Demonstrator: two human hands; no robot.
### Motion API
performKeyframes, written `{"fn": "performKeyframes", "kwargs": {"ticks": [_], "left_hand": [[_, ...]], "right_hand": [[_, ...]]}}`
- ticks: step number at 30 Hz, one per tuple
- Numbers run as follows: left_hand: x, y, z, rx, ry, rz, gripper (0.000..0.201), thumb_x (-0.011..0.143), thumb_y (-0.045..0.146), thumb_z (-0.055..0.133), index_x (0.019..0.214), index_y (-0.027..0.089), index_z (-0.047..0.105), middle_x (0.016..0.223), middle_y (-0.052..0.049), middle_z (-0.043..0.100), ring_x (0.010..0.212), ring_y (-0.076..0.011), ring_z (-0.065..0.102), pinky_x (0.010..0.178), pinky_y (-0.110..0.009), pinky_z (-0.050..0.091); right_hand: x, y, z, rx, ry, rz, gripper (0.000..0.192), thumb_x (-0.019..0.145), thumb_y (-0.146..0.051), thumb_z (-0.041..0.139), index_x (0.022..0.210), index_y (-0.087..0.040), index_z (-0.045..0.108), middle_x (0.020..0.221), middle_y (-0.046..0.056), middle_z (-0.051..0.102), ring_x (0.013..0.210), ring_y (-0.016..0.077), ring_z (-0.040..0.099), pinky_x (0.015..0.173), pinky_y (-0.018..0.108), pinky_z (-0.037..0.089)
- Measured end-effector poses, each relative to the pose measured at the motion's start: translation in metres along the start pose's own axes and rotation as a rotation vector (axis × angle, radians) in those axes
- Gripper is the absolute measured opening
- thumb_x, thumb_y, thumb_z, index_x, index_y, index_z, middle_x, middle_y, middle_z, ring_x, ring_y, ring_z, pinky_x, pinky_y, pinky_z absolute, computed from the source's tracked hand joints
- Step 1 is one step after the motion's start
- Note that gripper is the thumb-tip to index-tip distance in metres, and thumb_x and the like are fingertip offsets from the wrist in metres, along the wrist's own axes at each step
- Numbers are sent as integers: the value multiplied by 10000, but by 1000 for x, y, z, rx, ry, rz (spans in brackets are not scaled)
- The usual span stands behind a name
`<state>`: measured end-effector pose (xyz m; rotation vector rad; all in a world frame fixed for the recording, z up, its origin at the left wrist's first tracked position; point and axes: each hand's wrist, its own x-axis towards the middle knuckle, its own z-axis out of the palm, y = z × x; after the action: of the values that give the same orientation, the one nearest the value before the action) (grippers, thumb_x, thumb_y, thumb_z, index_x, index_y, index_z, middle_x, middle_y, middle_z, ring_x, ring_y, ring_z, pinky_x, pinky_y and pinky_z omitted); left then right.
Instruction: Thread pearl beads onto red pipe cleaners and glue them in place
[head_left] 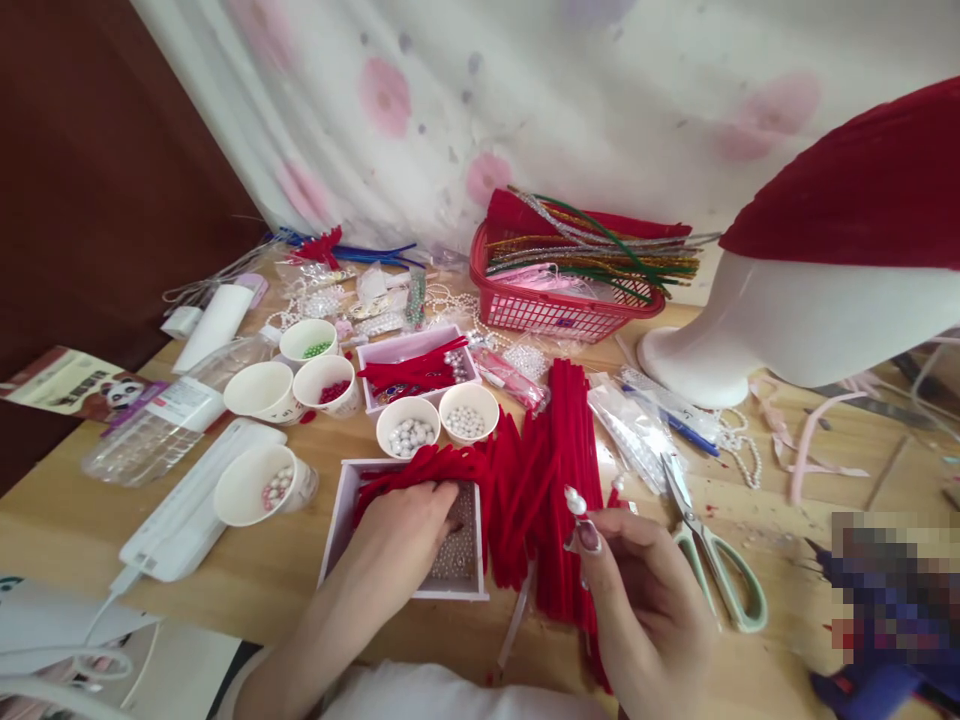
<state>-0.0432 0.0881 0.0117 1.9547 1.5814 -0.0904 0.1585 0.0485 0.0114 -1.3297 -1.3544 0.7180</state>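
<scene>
My left hand (409, 520) reaches into a white box (485, 560) of small clear beads (454, 552). Its fingers are curled down and drawn together; what they pinch, if anything, is hidden. Red pipe cleaners (424, 464) lie across the far side of this box. Over the table, my right hand (637, 590) is closed, with thumb and fingers pinching a small string of white pearl beads (576, 502), a bit of red showing at it. Behind it lies a thick bundle of red pipe cleaners (568, 440).
Paper cups (259, 392) of beads stand left and behind the box. Scissors (701, 550) lie right of my right hand. A red basket (555, 318) holds glittery stems. A white mannequin (817, 320) stands at right, near a blurred blue tool (892, 630). A white power strip (199, 500) lies left.
</scene>
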Motion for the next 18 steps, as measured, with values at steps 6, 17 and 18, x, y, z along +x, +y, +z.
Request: {"fn": "performKeyframes", "kwargs": {"ticks": [6, 17, 18], "left_hand": [[1, -1, 1, 7, -48, -18, 266, 966, 69, 431, 996, 110, 692, 999, -214, 782, 930, -401, 757, 783, -470, 530], [-17, -14, -1, -726, 239, -37, 95, 863, 202, 631, 787, 237, 676, 673, 0, 748, 621, -201, 733, 592, -268, 545], [-18, -15, -1, -839, 280, -56, 76, 844, 210, 662, 786, 236, 705, 677, -3, 758, 627, -199, 740, 582, -258, 558]], "right_hand": [[4, 6, 1, -124, -59, -94, 110, 947, -166, 651, 972, -256, 708, 784, -21, 723, 625, 119, 669, 576, 173, 550], [8, -3, 5, -159, -227, -187, 211, 964, -115, 611, 1077, -278, 684, 836, -27, 715, 676, 116, 679, 628, 191, 533], [8, -5, 6, -167, -229, -200, 222, 962, -107, 606, 1081, -278, 681, 852, -23, 717, 698, 120, 689, 642, 193, 539]]}}
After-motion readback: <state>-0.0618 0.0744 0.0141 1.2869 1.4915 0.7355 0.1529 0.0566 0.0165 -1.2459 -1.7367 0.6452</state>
